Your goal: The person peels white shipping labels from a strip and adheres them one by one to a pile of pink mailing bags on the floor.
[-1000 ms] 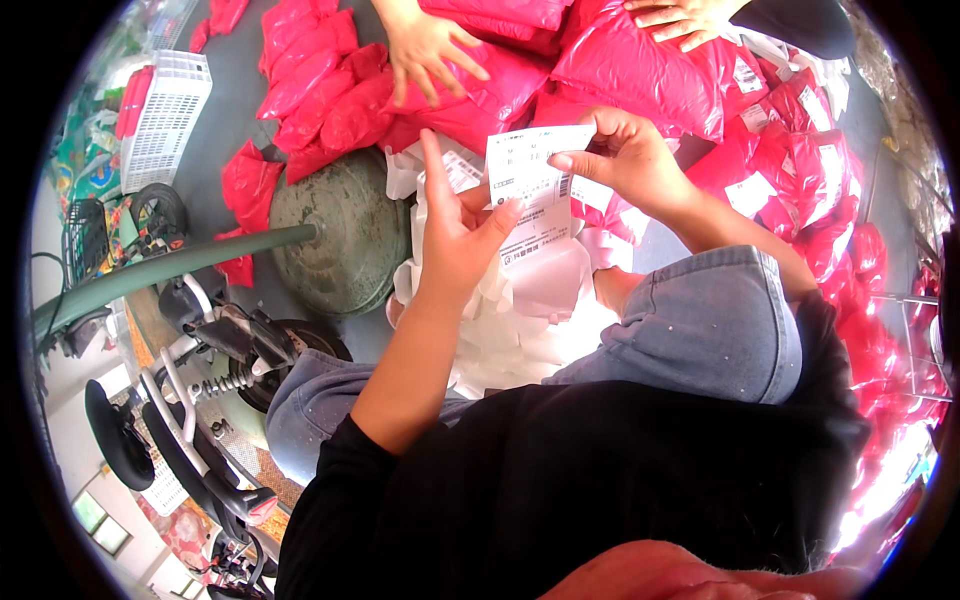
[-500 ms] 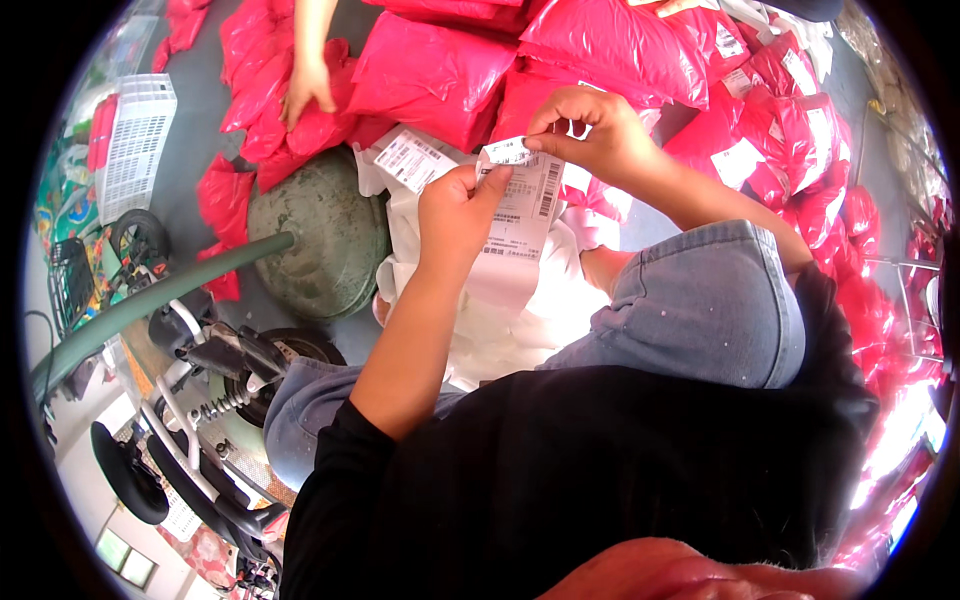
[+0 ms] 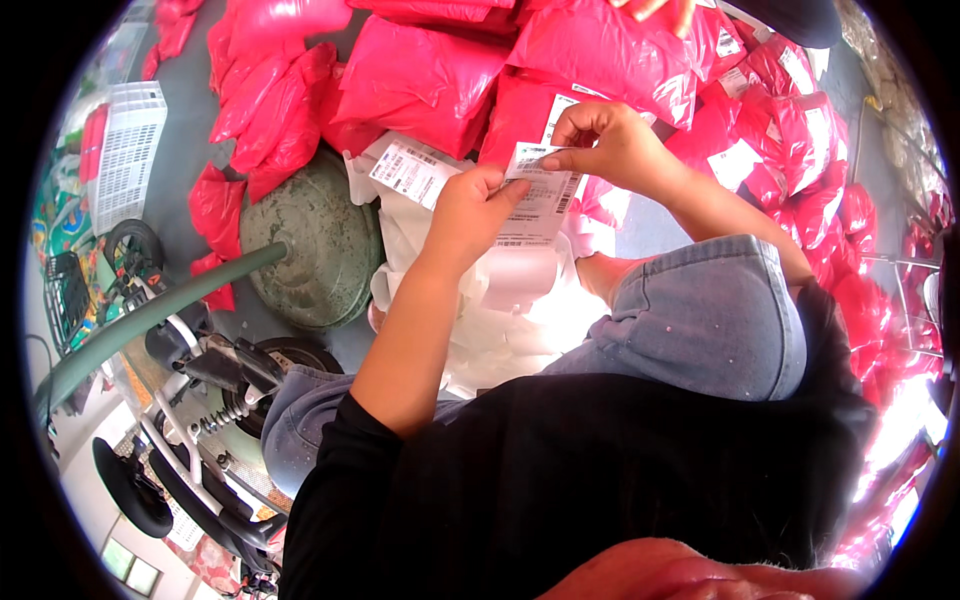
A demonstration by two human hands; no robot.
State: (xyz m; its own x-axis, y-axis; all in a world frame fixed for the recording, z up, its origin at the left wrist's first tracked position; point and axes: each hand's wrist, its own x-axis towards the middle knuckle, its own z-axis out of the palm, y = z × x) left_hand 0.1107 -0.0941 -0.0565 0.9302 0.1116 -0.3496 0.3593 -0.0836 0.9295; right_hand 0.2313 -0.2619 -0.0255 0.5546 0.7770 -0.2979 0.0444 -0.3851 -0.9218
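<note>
Label work, mid-peel. My left hand (image 3: pixel 468 205) grips the white label sheet (image 3: pixel 540 200) from its left side, thumb on top, fingers clenched behind the paper. My right hand (image 3: pixel 605 140) pinches the sheet's upper edge between thumb and forefinger, with the other fingers curled above. Both hands are closed on the same sheet, held up in the upper middle of the frame above my lap.

I judge that I am separating a printed sticker from its backing. The top corner looks lifted, but I cannot tell how far the sticker is free.

Below the hands, at centre frame, lies a loose heap of white backing paper (image 3: pixel 500 320), and another printed label (image 3: pixel 408 172) rests just left of my left hand. Pink plastic parcels (image 3: pixel 420 80) fill the upper part of the frame and run down the right edge; some already carry white labels. A round grey-green base (image 3: pixel 305 245) with a green pole sits at left centre. A white basket (image 3: pixel 125 150) sits at upper left. My denim-covered knee (image 3: pixel 700 320) is at right centre.

The next move, as I read it, calls for a steady pull with the right pinch while the left holds the backing taut. The sticker should stay flat so it does not fold onto itself. Then it needs a bare pink parcel within reach.
</note>
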